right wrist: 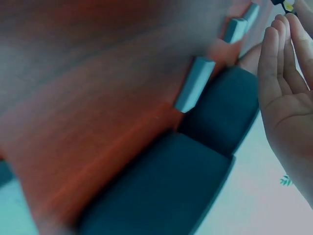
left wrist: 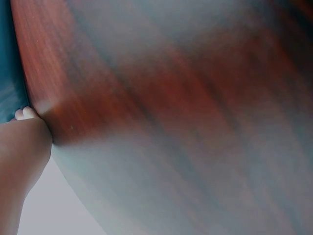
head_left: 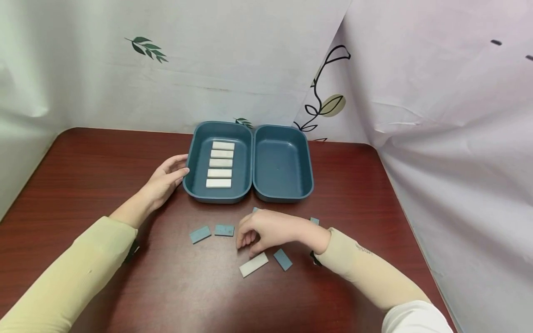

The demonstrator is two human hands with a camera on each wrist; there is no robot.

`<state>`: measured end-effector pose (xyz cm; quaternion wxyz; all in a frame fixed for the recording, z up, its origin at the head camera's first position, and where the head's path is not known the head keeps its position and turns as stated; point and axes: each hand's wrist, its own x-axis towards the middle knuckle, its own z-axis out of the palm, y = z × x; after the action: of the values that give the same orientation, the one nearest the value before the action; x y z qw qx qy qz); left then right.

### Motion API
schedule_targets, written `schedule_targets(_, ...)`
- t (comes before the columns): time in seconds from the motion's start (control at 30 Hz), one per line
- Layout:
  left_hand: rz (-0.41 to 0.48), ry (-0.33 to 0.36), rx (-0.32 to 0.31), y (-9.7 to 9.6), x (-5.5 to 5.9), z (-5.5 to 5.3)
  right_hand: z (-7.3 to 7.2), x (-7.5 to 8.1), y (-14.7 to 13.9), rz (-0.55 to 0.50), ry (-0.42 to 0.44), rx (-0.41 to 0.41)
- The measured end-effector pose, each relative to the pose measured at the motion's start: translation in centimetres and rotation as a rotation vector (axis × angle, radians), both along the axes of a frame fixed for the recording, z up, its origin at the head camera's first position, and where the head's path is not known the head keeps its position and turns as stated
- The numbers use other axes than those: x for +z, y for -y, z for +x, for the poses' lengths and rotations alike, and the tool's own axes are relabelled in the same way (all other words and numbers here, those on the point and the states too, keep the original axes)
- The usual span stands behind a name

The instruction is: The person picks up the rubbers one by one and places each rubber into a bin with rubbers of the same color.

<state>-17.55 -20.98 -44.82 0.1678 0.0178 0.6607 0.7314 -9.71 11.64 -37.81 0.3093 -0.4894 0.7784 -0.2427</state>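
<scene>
My left hand point(head_left: 165, 182) touches the outer left side of a blue two-part tray point(head_left: 252, 159), thumb and fingers against its wall. Several white rectangular blocks point(head_left: 219, 173) lie in a column in the tray's left compartment. My right hand point(head_left: 270, 230) hovers low over the table in front of the tray, fingers bent in the head view, nothing visible between them. Just under its thumb, a loose white block point(head_left: 253, 265) lies on the table. In the right wrist view the fingers point(right wrist: 270, 73) look fairly straight. A blue-grey block point(head_left: 282, 260) lies right of the loose white one.
Two more blue-grey blocks, one angled point(head_left: 200, 234) and one level point(head_left: 224, 230), lie left of my right hand. Another blue-grey block point(head_left: 314, 221) shows partly behind my right wrist. The tray's right compartment point(head_left: 280, 169) stands beside the white backdrop point(head_left: 250, 69).
</scene>
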Motion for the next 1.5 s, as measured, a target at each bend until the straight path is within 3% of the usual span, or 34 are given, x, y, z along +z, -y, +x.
schedule_targets(0.3, 0.002, 0.001, 0.001, -0.1, 0.0, -0.1, 0.8, -1.5, -1.0, 0.060, 0.024, 0.001)
schedule_targets(0.57, 0.012, 0.008, 0.002, -0.1, 0.0, 0.0, 1.5, -2.3, -1.3, 0.097, -0.019, 0.014)
schedule_targets(0.87, 0.025, 0.018, 0.010, -0.2, 0.1, 0.1, 2.1, -2.5, -1.1, 0.160, -0.091, 0.020)
schedule_targets(1.3, 0.019, 0.016, 0.008, -0.2, 0.3, 0.0, 2.3, -2.6, -1.0, 0.161, -0.170, 0.038)
schedule_targets(1.5, 0.002, 0.021, 0.004, -0.1, 0.3, 0.1, 2.5, -2.7, -1.0, 0.153, -0.168, 0.034)
